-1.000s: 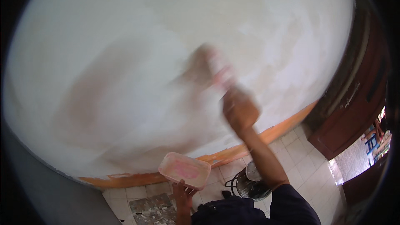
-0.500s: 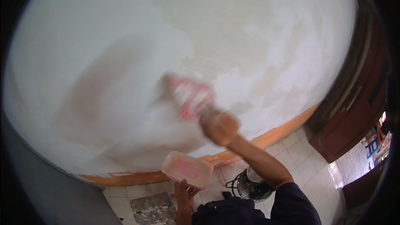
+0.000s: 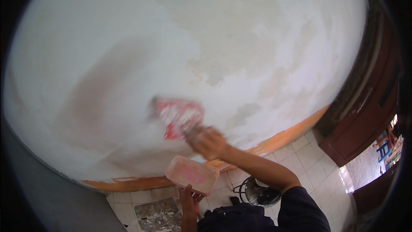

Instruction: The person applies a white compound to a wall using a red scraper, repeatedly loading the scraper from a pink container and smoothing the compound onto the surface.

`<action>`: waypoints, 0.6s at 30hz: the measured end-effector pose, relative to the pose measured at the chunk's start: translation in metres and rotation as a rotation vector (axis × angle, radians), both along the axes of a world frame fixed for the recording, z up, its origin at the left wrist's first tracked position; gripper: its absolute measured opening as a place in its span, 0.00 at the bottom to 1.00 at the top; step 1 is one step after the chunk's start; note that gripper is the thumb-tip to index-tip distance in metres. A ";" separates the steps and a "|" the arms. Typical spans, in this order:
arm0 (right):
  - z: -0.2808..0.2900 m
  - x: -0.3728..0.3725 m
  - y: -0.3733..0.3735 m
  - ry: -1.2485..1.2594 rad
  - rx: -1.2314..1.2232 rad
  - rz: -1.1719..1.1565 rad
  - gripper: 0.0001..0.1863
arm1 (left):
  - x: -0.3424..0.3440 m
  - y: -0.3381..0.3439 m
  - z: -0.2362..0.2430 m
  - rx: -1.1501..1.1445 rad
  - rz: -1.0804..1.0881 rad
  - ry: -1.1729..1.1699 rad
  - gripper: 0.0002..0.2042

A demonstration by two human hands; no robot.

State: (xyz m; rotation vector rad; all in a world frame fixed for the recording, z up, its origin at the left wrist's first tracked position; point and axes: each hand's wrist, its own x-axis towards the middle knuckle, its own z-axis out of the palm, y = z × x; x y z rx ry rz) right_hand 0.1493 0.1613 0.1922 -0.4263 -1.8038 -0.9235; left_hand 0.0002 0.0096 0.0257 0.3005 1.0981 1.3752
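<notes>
Nearest, a shallow, pink-stained translucent plastic tray (image 3: 193, 175) is held by the left hand (image 3: 189, 201), fingers clamped on its near edge. Farther off, a broad red, white-smeared scraper (image 3: 181, 114) is gripped in the right hand's (image 3: 208, 142) closed fingers. A smoothing stroke over the patchy white wall (image 3: 240, 30) seems in hand; contact is blurred, but even edge pressure is called for.

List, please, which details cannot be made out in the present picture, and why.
All in the head view:
Handle of the red-and-white flat tool: hidden inside the right hand.
Tool's far edge: blurred, so contact with the wall is unclear.
Left hand: fingers partly hidden by the tray.
Dark container: partly covered by the right forearm.
Items outside the doorway: too small.
</notes>
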 end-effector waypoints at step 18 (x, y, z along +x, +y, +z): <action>0.008 0.012 -0.067 0.677 -0.861 0.204 0.07 | 0.000 0.001 0.007 0.063 -0.063 0.002 0.32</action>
